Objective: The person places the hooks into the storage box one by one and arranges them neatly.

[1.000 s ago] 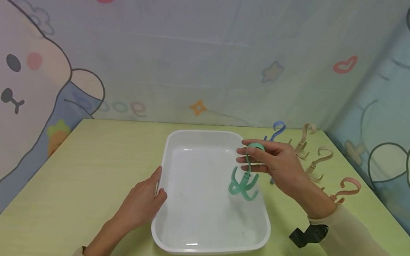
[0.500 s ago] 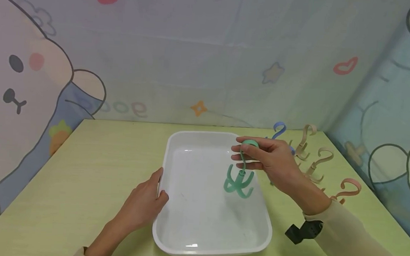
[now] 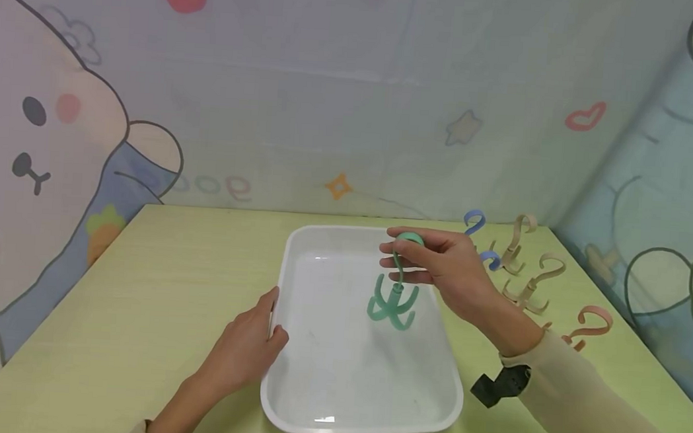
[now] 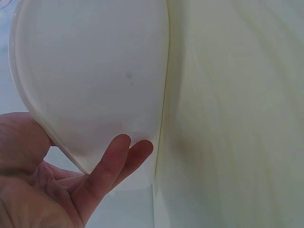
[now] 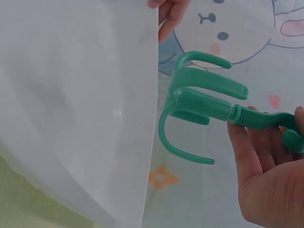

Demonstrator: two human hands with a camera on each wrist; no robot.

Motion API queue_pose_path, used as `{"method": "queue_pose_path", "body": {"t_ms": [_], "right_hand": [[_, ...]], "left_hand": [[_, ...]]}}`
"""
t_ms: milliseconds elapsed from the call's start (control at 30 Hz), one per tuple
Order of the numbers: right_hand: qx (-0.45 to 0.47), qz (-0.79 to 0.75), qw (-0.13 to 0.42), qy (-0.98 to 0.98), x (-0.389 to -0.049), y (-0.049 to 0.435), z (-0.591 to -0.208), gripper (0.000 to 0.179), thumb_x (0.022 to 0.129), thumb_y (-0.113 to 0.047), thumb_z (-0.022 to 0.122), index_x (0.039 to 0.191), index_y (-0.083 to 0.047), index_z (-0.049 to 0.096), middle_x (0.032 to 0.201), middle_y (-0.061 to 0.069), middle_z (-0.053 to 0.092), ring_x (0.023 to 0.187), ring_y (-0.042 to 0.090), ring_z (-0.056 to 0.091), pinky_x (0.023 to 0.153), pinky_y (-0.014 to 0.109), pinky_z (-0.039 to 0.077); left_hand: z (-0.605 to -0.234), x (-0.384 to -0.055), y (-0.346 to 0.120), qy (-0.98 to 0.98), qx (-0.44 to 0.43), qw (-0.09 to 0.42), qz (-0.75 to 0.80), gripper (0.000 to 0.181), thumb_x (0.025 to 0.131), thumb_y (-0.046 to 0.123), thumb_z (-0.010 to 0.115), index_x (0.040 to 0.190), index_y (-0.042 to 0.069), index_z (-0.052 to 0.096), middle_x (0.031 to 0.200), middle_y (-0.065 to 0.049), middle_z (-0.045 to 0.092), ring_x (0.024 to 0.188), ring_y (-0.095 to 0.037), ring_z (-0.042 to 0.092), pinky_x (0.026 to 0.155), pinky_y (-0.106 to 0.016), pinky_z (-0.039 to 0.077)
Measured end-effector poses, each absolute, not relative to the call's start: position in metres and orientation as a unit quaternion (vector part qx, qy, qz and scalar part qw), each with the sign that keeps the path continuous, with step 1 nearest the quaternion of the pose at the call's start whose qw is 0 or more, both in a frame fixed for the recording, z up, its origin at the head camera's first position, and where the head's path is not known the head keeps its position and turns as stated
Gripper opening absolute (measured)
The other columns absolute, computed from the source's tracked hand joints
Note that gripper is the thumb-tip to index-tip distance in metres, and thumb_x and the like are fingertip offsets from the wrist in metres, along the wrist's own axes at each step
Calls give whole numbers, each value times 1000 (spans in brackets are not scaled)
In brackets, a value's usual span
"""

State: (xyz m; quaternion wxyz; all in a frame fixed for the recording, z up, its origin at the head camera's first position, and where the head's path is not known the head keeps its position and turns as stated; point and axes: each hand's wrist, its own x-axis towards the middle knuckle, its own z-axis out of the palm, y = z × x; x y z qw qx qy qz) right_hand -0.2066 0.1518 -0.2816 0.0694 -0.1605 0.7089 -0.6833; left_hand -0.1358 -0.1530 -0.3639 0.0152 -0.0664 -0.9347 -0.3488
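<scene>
A green multi-prong hanging hook [image 3: 393,305] dangles over the right half of a white plastic tray [image 3: 335,401]. My right hand [image 3: 456,266] pinches it by its curved top between thumb and fingers. In the right wrist view the green hook [image 5: 204,102] shows several upturned prongs around a short stem, clear of the tray. My left hand [image 3: 246,343] grips the tray's left rim, thumb on the inner side. From the left wrist view, the fingers of the left hand [image 4: 102,178] lie against the tray's outer wall [image 4: 95,85].
Right of the tray, on the light green table [image 3: 200,267], lie more such hooks: a blue hook [image 3: 474,221], two beige hooks [image 3: 514,243] and a pink hook [image 3: 593,321]. The blue one is partly behind my right hand. A cartoon-printed cloth [image 3: 305,108] stands behind the table.
My right hand has carried the green hook leftward, further over the tray. The left hand keeps its grip on the rim. More of the blue hook shows now.
</scene>
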Motion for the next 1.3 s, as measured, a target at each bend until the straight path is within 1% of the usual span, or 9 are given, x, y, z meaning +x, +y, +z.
{"method": "queue_pose_path", "body": {"t_ms": [167, 333, 433, 600, 700, 800, 1067, 1300], "right_hand": [[-159, -684, 75, 708, -208, 145, -278, 41, 101, -17, 70, 138, 3, 67, 109, 4, 82, 100, 25, 80, 91, 43, 62], [-162, -696, 78, 696, -209, 138, -277, 37, 102, -12, 67, 136, 2, 68, 104, 0, 82, 98, 24, 80, 91, 44, 62], [-169, -700, 77, 690, -210, 135, -278, 36, 102, -10, 66, 136, 3, 68, 103, -1, 82, 97, 23, 80, 90, 44, 62], [-176, -698, 77, 690, -212, 130, -277, 39, 102, -10, 66, 138, 6, 66, 104, 1, 82, 97, 22, 80, 89, 45, 62], [-171, -696, 80, 693, -214, 128, -278, 40, 102, -11, 66, 139, 5, 65, 105, 2, 82, 98, 23, 80, 90, 44, 62], [-165, -694, 82, 696, -218, 126, -279, 40, 102, -13, 68, 139, 3, 66, 108, 4, 82, 99, 23, 80, 90, 43, 62], [-161, -696, 87, 694, -225, 122, -282, 40, 102, -14, 68, 138, 3, 66, 105, 2, 82, 98, 21, 80, 90, 43, 62], [-159, -701, 93, 689, -227, 117, -284, 39, 102, -13, 68, 137, 3, 67, 111, 9, 81, 99, 22, 80, 91, 44, 62]], "left_hand": [[-364, -136, -153, -936, -66, 20, -344, 68, 96, 11, 50, 160, -7, 34, 148, -25, 60, 112, -32, 71, 83, -45, 60], [-364, -135, -153, -937, -63, 20, -342, 68, 96, 12, 50, 160, -6, 35, 148, -25, 60, 112, -32, 71, 84, -45, 60], [-365, -136, -153, -938, -65, 24, -340, 68, 95, 11, 50, 159, -6, 36, 146, -25, 62, 109, -31, 72, 83, -44, 60], [-365, -136, -153, -937, -69, 31, -340, 67, 95, 10, 51, 158, -7, 37, 143, -26, 63, 102, -29, 73, 78, -43, 60], [-364, -135, -153, -937, -69, 31, -340, 68, 95, 10, 50, 159, -7, 36, 142, -26, 64, 100, -29, 74, 77, -42, 60], [-364, -135, -153, -937, -69, 29, -340, 68, 95, 10, 50, 159, -7, 36, 143, -26, 63, 101, -29, 74, 77, -42, 60], [-365, -136, -153, -940, -67, 29, -334, 68, 95, 11, 51, 159, -6, 36, 145, -25, 62, 104, -30, 73, 79, -43, 60], [-365, -136, -153, -939, -67, 27, -337, 69, 95, 12, 51, 160, -5, 36, 144, -24, 63, 103, -29, 73, 79, -44, 60]]}}
